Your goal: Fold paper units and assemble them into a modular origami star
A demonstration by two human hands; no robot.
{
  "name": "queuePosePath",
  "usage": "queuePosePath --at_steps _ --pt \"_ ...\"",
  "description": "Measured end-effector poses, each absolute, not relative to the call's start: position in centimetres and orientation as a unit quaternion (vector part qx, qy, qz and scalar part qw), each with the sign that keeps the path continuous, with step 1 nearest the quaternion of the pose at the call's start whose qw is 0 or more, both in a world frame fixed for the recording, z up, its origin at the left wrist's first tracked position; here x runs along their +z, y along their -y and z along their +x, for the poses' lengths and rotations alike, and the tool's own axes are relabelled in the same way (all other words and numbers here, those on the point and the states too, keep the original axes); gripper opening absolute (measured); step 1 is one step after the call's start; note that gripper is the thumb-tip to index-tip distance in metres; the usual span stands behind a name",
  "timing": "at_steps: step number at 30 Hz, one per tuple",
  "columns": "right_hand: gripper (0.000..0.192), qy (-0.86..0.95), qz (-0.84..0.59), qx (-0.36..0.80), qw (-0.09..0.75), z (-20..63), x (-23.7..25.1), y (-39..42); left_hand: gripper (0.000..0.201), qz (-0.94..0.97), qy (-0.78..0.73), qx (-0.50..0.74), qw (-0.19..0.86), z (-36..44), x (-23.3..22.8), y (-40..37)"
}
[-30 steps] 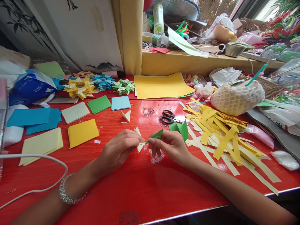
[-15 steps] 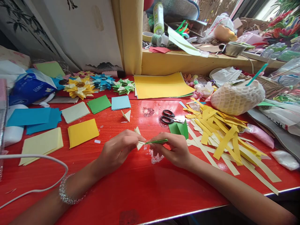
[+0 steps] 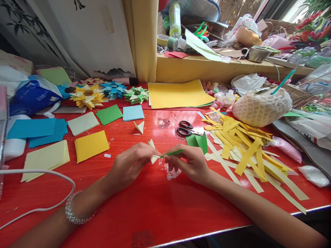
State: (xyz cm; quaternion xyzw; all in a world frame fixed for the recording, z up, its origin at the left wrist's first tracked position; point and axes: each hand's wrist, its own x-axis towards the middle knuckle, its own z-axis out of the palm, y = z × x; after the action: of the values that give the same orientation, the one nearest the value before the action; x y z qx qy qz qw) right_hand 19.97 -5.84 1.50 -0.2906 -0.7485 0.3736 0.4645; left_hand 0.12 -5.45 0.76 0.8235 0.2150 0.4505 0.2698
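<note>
Centrally, above the red surface [image 3: 144, 210] and midway between its near and far edges, I am holding two pieces of folded paper point to point. My left hand [image 3: 137, 156] is pinching the cream piece [image 3: 153, 160] in its fingertips, the thumb being partly hidden; my right hand [image 3: 191, 160] is pinching the green piece [image 3: 174, 153] between thumb and forefinger, while the lower fingers are resting bent beneath. The green tip is meeting the cream piece in the narrow space between my hands; whether it is sitting inside a fold, I cannot tell. The step in hand, I judge, is the fitting of one piece to the other. The next move seems to be calling for a firm left pinch, a fine lining-up of the green point and light pressure, lest a fold buckle.

Just beyond my right hand, a second green piece [image 3: 197, 141] is lying beside the scissors [image 3: 191, 132]; rightward, paper strips [image 3: 230, 137] are sprawling toward the near edge. Beyond my left hand, a small cream piece [image 3: 140, 127] is standing. On the left part of the surface, yellow cards [image 3: 92, 146] and green cards [image 3: 109, 115] are lying in stacks; along the far edge, paper rings [image 3: 115, 90] are sitting left of yellow sheets [image 3: 178, 94].
</note>
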Motion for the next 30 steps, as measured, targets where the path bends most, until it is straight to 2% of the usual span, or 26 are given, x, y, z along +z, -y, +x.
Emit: queuePosePath --at_steps 6,13,16,20,30 --pt "0.008 0.732 -0.313 0.399 0.456 19.8 1.4 6.1 0.024 0.824 -0.235 0.439 0.269 0.1 0.5 5.5" --pt "0.022 0.688 -0.401 0.438 0.417 19.3 1.2 6.2 0.006 0.756 -0.412 0.417 0.293 0.9 0.8 6.5" --pt "0.028 0.702 -0.453 0.406 0.371 19.1 1.0 5.9 0.007 0.687 -0.486 0.389 0.374 1.4 1.4 6.7" --pt "0.031 0.726 -0.474 0.379 0.324 19.1 0.8 5.4 0.013 0.629 -0.503 0.398 0.44 1.7 1.7 6.4" --pt "0.033 0.725 -0.459 0.408 0.311 19.3 0.7 5.3 0.018 0.656 -0.529 0.351 0.407 1.6 1.9 5.9"
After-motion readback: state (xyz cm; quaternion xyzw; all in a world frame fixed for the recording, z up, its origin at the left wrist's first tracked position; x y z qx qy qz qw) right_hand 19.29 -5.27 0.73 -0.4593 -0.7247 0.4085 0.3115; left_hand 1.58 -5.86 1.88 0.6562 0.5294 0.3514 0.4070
